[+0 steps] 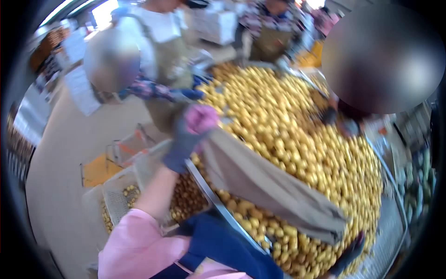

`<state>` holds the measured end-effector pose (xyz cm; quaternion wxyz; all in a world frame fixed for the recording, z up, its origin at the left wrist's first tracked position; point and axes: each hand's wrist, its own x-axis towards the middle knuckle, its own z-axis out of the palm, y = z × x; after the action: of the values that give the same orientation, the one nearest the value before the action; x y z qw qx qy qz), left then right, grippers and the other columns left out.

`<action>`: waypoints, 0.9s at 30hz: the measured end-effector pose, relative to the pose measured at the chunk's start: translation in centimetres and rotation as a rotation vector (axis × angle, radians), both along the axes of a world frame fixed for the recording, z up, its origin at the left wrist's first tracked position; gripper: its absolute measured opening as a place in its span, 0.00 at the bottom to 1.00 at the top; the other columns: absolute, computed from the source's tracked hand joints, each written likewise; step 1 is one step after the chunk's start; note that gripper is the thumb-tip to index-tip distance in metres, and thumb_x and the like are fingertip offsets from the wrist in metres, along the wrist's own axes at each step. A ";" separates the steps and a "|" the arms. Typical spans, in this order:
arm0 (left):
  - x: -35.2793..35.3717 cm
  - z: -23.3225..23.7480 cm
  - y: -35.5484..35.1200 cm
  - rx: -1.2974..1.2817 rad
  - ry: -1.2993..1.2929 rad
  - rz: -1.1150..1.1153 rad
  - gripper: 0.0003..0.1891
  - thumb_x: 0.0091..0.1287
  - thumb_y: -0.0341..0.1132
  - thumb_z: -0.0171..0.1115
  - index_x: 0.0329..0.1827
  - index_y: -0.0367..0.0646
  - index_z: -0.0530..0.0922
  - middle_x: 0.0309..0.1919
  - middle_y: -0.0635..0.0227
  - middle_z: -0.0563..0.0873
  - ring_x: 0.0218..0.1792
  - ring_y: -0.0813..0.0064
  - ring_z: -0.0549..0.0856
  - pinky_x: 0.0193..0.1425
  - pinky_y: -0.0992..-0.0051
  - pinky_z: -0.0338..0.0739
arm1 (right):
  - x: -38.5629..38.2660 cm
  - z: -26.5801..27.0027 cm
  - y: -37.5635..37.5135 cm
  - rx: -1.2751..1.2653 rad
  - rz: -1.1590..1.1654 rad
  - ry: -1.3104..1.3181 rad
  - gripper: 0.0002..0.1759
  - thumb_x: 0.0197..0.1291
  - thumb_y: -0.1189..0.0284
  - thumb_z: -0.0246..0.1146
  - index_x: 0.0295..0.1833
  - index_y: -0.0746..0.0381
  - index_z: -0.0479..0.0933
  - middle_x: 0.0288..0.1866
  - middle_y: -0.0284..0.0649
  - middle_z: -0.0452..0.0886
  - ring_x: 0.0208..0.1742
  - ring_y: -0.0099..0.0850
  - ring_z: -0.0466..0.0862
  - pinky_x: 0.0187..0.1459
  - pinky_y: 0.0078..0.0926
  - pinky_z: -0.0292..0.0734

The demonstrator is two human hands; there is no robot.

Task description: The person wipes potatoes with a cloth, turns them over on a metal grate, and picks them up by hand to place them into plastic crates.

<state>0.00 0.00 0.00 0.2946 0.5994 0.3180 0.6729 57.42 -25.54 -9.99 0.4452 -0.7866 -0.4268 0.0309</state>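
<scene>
My left hand, in a grey glove, is closed on the upper end of a long brown cloth. A bright pink bunched patch shows at the hand; blur hides whether it is glove or fabric. The cloth stretches down to the right across a heap of small yellow rounded pieces, potato-like in look. At the lower right, my right hand wears a dark glove. Its fingers are stretched out over the heap, near the cloth's loose end, and no held thing shows.
A metal rim edges the table before me. Left of it are a box of brown pieces and pale plastic crates. Several people stand around the heap; one person's blue-gloved hand reaches in from the left.
</scene>
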 end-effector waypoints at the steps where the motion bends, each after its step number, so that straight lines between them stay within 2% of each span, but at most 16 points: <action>1: 1.0 -1.0 -0.5 -0.060 -0.028 -0.068 0.17 0.59 0.31 0.68 0.49 0.40 0.75 0.41 0.70 0.81 0.45 0.79 0.79 0.54 0.77 0.72 | -0.7 2.3 -4.9 -0.060 -0.068 -0.028 0.23 0.66 0.76 0.53 0.66 0.72 0.64 0.68 0.44 0.68 0.59 0.32 0.75 0.62 0.24 0.67; 2: -0.1 0.1 -0.5 -0.117 -0.110 -0.124 0.14 0.59 0.27 0.66 0.48 0.39 0.76 0.41 0.70 0.80 0.44 0.81 0.78 0.54 0.78 0.72 | -6.8 6.2 -3.2 -0.022 -0.061 0.097 0.21 0.65 0.79 0.52 0.63 0.71 0.69 0.65 0.44 0.72 0.57 0.31 0.76 0.62 0.25 0.67; 3: 2.6 -1.7 1.6 -0.149 -0.010 -0.065 0.15 0.58 0.27 0.66 0.48 0.39 0.76 0.41 0.71 0.80 0.44 0.81 0.78 0.53 0.79 0.72 | -7.8 2.4 0.1 -0.056 0.069 0.057 0.21 0.62 0.80 0.54 0.62 0.68 0.71 0.60 0.42 0.76 0.56 0.29 0.76 0.59 0.24 0.68; 4: 3.5 -2.4 1.5 -0.205 -0.030 -0.071 0.16 0.58 0.27 0.66 0.49 0.39 0.75 0.41 0.71 0.80 0.44 0.82 0.78 0.53 0.80 0.71 | -8.3 1.9 -0.5 -0.257 0.111 -0.007 0.20 0.59 0.79 0.58 0.59 0.64 0.74 0.56 0.40 0.78 0.55 0.27 0.75 0.57 0.25 0.70; 5: 4.0 -2.6 2.0 -0.221 -0.035 -0.073 0.16 0.58 0.26 0.66 0.50 0.38 0.75 0.41 0.71 0.80 0.44 0.82 0.78 0.53 0.80 0.71 | -10.1 -0.2 1.1 -0.250 0.182 0.110 0.21 0.55 0.73 0.64 0.56 0.61 0.75 0.58 0.42 0.75 0.56 0.33 0.75 0.56 0.32 0.71; 7: 4.2 -3.1 2.4 -0.318 0.027 -0.037 0.17 0.58 0.26 0.66 0.50 0.38 0.75 0.42 0.71 0.80 0.45 0.82 0.77 0.53 0.81 0.70 | -14.6 -3.3 3.2 -0.437 0.429 -0.374 0.24 0.53 0.68 0.67 0.57 0.57 0.76 0.60 0.43 0.73 0.58 0.42 0.73 0.59 0.42 0.68; 9: 4.3 -3.5 3.0 -0.386 0.079 -0.009 0.17 0.58 0.26 0.66 0.51 0.38 0.75 0.43 0.71 0.80 0.45 0.82 0.77 0.53 0.82 0.70 | -18.3 -3.3 4.4 -0.458 0.491 -0.576 0.25 0.49 0.65 0.69 0.56 0.52 0.76 0.59 0.42 0.74 0.60 0.45 0.71 0.61 0.48 0.64; 13: 1.1 -4.6 2.7 -0.265 0.112 -0.048 0.17 0.58 0.27 0.65 0.51 0.38 0.76 0.44 0.72 0.80 0.47 0.83 0.77 0.53 0.83 0.68 | -17.5 -6.3 3.6 -0.476 0.353 -0.625 0.25 0.49 0.67 0.68 0.56 0.51 0.77 0.60 0.40 0.75 0.63 0.45 0.70 0.66 0.45 0.59; 15: -0.5 -4.5 2.5 -0.299 0.201 0.096 0.14 0.62 0.29 0.60 0.51 0.37 0.76 0.43 0.72 0.80 0.47 0.83 0.77 0.53 0.83 0.69 | -15.6 -8.1 3.2 -0.358 0.367 -0.574 0.20 0.50 0.68 0.67 0.52 0.52 0.80 0.58 0.40 0.76 0.62 0.46 0.71 0.64 0.44 0.62; 16: -0.8 -4.1 2.4 -0.294 0.196 0.097 0.14 0.62 0.29 0.60 0.51 0.37 0.76 0.43 0.72 0.80 0.47 0.83 0.77 0.53 0.83 0.69 | -15.1 -8.3 3.2 -0.324 0.375 -0.594 0.19 0.51 0.75 0.64 0.51 0.53 0.80 0.57 0.40 0.77 0.61 0.43 0.73 0.63 0.40 0.65; 17: -1.1 -3.5 2.1 -0.274 0.163 0.112 0.13 0.63 0.30 0.60 0.50 0.38 0.76 0.43 0.72 0.80 0.46 0.83 0.77 0.52 0.83 0.69 | -14.5 -8.4 3.4 -0.318 0.377 -0.600 0.19 0.51 0.75 0.64 0.51 0.53 0.80 0.57 0.40 0.77 0.61 0.43 0.73 0.63 0.40 0.65; 20: -2.1 -3.2 2.7 -0.261 0.115 0.119 0.13 0.63 0.31 0.60 0.49 0.38 0.77 0.43 0.72 0.81 0.45 0.83 0.77 0.52 0.82 0.69 | -13.1 -5.4 3.9 0.115 0.255 -0.113 0.16 0.57 0.84 0.54 0.51 0.64 0.78 0.51 0.40 0.79 0.55 0.32 0.76 0.58 0.30 0.70; 23: -1.8 -4.1 5.7 -0.202 0.236 0.132 0.14 0.66 0.33 0.57 0.52 0.37 0.75 0.45 0.70 0.80 0.45 0.82 0.77 0.54 0.81 0.69 | -11.1 -1.6 5.7 0.255 0.137 0.102 0.14 0.67 0.75 0.52 0.54 0.67 0.76 0.50 0.41 0.80 0.54 0.32 0.78 0.61 0.31 0.68; 24: -1.5 -5.9 7.1 -0.234 0.167 0.034 0.16 0.66 0.33 0.58 0.55 0.37 0.73 0.46 0.70 0.80 0.46 0.80 0.78 0.55 0.80 0.70 | -11.4 0.6 6.7 0.173 0.106 0.100 0.16 0.69 0.73 0.51 0.56 0.69 0.75 0.54 0.42 0.79 0.57 0.31 0.77 0.61 0.29 0.68; 25: -2.0 -8.4 8.8 -0.450 0.212 -0.029 0.20 0.66 0.36 0.60 0.58 0.37 0.72 0.48 0.67 0.80 0.50 0.76 0.78 0.58 0.78 0.69 | -11.4 2.6 7.7 0.044 0.159 0.055 0.17 0.69 0.72 0.52 0.57 0.69 0.74 0.58 0.44 0.77 0.59 0.31 0.75 0.62 0.28 0.67; 27: -0.8 -11.9 8.5 -0.244 0.894 0.380 0.24 0.64 0.37 0.63 0.60 0.37 0.71 0.50 0.63 0.81 0.52 0.73 0.78 0.60 0.75 0.69 | -10.5 1.4 9.2 -0.026 0.186 0.177 0.17 0.66 0.71 0.56 0.57 0.68 0.75 0.59 0.45 0.77 0.61 0.34 0.75 0.64 0.29 0.65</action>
<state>-0.83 8.48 -11.95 0.0697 0.7218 0.5930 0.3500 46.89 -16.39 -8.58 0.4659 -0.7435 -0.4567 0.1469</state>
